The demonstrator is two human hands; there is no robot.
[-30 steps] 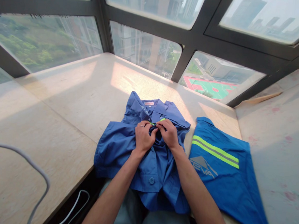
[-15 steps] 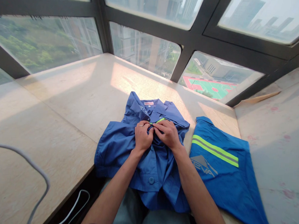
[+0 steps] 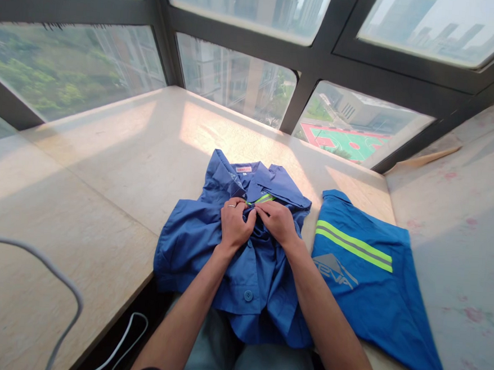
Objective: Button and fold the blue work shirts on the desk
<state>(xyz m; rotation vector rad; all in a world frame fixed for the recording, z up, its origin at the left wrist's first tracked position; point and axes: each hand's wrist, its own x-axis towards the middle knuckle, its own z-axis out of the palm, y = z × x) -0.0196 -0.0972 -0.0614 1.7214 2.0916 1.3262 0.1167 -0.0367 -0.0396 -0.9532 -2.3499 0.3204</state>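
Observation:
A blue work shirt (image 3: pixel 192 243) lies face up on the pale stone sill (image 3: pixel 117 159), collar toward the window, its hem hanging over the edge onto my lap. My left hand (image 3: pixel 233 223), a ring on one finger, and my right hand (image 3: pixel 278 221) meet at the shirt's front opening just below the collar. Both pinch the cloth there, next to a short yellow-green strip (image 3: pixel 263 198). A blue button (image 3: pixel 248 295) shows lower on the front.
A second blue garment (image 3: pixel 374 295) with yellow-green and grey stripes and a grey logo lies folded to the right. A white cable (image 3: pixel 60 284) curves over the sill at lower left. Dark-framed windows (image 3: pixel 310 65) close off the back. A raised stone ledge (image 3: pixel 460 222) stands at right.
Both hands stay pinched at the shirt's front with only small finger movement. The view has shifted slightly.

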